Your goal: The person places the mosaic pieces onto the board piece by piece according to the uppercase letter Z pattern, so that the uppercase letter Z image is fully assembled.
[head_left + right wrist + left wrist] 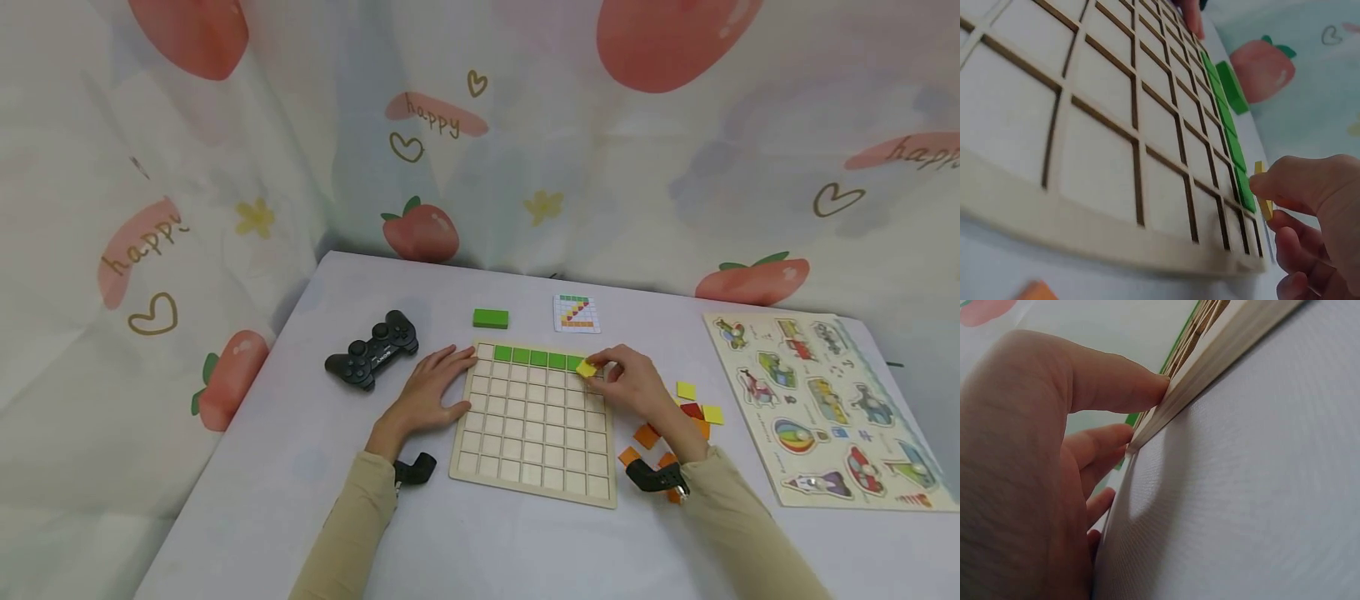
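A wooden grid board (531,450) lies on the white table, with several green square tiles (538,357) seated along its far row. My right hand (632,383) pinches a yellow tile (587,368) between thumb and fingers over the board's far right corner, beside the last green tile. In the right wrist view this yellow tile (1264,194) is tilted on edge. My left hand (429,393) rests at the board's left side, fingers spread; the left wrist view shows the thumb (1141,387) touching the board's wooden edge.
Loose yellow tiles (686,390) and orange tiles (647,436) lie under and beside my right wrist. A pattern card (576,314) and a green block (491,318) lie behind the board. A black game controller (375,350) is left; a picture puzzle board (832,417) is right.
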Demonstrator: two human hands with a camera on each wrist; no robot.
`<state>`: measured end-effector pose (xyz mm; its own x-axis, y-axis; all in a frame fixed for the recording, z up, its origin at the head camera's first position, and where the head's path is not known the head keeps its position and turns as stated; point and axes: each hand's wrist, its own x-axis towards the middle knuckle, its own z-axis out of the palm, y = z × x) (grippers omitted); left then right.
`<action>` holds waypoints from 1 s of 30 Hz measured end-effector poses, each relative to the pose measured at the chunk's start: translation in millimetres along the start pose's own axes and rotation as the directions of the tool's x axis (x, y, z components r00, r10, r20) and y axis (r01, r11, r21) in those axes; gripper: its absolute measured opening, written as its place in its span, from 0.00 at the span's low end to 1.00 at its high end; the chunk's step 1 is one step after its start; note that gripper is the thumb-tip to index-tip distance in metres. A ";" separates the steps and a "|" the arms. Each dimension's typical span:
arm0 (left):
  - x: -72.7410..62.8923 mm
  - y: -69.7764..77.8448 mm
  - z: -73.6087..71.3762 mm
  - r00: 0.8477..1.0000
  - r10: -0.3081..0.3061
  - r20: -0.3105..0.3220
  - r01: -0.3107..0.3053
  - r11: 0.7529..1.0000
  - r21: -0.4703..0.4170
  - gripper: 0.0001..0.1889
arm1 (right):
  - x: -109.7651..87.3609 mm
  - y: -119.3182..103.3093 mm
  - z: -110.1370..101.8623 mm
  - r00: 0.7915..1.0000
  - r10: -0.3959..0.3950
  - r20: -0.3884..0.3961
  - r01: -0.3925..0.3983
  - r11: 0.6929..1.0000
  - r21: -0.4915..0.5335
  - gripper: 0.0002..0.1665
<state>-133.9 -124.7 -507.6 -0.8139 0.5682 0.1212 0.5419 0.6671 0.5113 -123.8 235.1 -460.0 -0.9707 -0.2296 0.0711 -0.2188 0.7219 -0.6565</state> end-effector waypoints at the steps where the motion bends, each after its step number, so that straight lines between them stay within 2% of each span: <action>1: -0.3 -0.1 0.2 1.000 0.000 -0.001 0.000 1.000 -0.005 0.37 | 1.6 -3.7 4.9 0.999 -0.032 0.018 0.032 0.999 -0.001 0.16; 9: -0.9 -1.1 2.1 1.000 0.011 -0.015 -0.011 1.000 -0.006 0.37 | 9.5 -15.2 28.3 0.983 -0.168 0.071 0.169 0.985 -0.015 0.10; 16: -0.1 -1.5 1.3 1.000 -0.009 0.004 0.009 1.000 0.004 0.37 | 11.0 -19.1 27.9 0.983 -0.158 0.093 0.160 0.987 -0.014 0.09; 19: -0.2 -0.9 0.9 1.000 -0.008 -0.003 0.008 1.000 -0.002 0.37 | 9.3 -16.2 23.9 0.986 -0.148 0.072 0.150 0.988 -0.027 0.10; 22: -0.4 -0.9 1.0 1.000 -0.003 -0.010 0.002 1.000 -0.008 0.37 | 3.5 -7.7 10.5 0.994 -0.107 0.015 0.108 0.991 -0.080 0.12; 25: -0.2 -0.8 1.2 1.000 -0.004 -0.007 0.004 1.000 -0.008 0.37 | -8.1 8.9 -14.5 0.999 -0.038 -0.030 0.033 0.990 -0.138 0.14; 28: 0.1 -0.9 0.9 1.000 -0.003 -0.004 0.003 1.000 0.002 0.37 | -22.6 28.8 -44.1 0.998 0.069 -0.007 -0.069 0.983 -0.168 0.15; 30: 0.2 -1.0 0.3 1.000 -0.002 -0.005 0.002 1.000 0.002 0.37 | -31.3 41.2 -61.5 0.988 0.145 0.042 -0.135 0.973 -0.185 0.16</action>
<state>-134.5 -125.0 -508.4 -0.8157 0.5649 0.1245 0.5410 0.6689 0.5098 -108.5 312.2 -443.1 -0.9871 -0.1498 -0.0570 -0.1003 0.8545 -0.5097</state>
